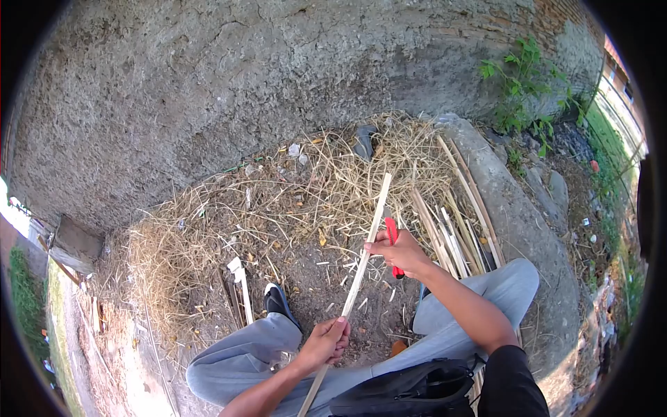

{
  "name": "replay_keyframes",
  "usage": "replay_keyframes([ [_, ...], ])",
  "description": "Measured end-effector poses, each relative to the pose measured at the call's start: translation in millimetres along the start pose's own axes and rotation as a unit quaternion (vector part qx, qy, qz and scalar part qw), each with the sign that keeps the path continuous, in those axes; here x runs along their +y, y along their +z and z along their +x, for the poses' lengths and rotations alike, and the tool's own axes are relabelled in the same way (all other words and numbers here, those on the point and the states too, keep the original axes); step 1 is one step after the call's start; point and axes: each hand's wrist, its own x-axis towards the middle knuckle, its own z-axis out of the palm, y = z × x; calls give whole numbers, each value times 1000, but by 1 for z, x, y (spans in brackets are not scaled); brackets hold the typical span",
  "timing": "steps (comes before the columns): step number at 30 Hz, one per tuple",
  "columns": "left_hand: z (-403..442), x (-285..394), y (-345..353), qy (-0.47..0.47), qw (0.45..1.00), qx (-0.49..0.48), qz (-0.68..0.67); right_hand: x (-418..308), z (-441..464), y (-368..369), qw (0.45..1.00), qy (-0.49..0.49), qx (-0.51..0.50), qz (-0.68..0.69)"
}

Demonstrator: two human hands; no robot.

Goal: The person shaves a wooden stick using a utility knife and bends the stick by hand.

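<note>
A long pale wooden strip (359,273) runs diagonally between my legs, its top end over the straw. My left hand (325,342) is closed round its lower part. Higher up, my right hand (401,253) holds a red-handled knife (392,231), with the fingertips and thumb at the strip's edge. Most of the knife's blade is hard to make out. Several split wooden strips (445,240) lie on the ground to the right of my right hand.
Dry straw (163,267) covers much of the ground below a rough wall (271,76). A stone ledge (517,208) borders the right side, with a green plant (521,87) behind. A black bag (410,393) rests on my lap. More strips (246,299) lie by my left shoe.
</note>
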Motion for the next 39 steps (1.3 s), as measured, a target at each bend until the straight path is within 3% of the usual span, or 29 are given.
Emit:
replay_keyframes([
  [3, 7, -4, -5, 7, 1000, -6, -5, -3, -2, 2, 1000, 0, -4, 10],
  [5, 14, -5, -7, 115, 988, 20, 99, -10, -6, 6, 1000, 3, 6, 19],
  [6, 16, -5, -7, 115, 988, 21, 99, -10, -5, 6, 1000, 2, 5, 19],
  [8, 20, -5, -6, 244, 938, 132, 208, -7, -6, 8, 999, -24, 19, 12],
  [12, 34, 9, -6, 273, 939, 159, 134, -5, -5, 9, 999, -24, 30, 5],
  [14, 38, 18, -5, 312, 895, 194, 252, -2, -3, 9, 999, -28, 35, -3],
  [18, 43, 27, 1, 309, 886, 203, 280, -3, -6, 14, 998, -38, 44, 5],
  [20, 44, 27, 1, 270, 921, 186, 211, -4, -6, 14, 998, -31, 49, -15],
  [26, 48, 22, -1, 278, 927, 174, 181, -14, -15, 16, 998, -37, 24, -55],
  [33, 49, 17, -5, 262, 938, 157, 162, 20, 2, 19, 994, -82, 55, -36],
  [39, 58, 5, -14, 231, 954, 135, 136, 21, 0, 19, 998, -47, 25, -33],
])
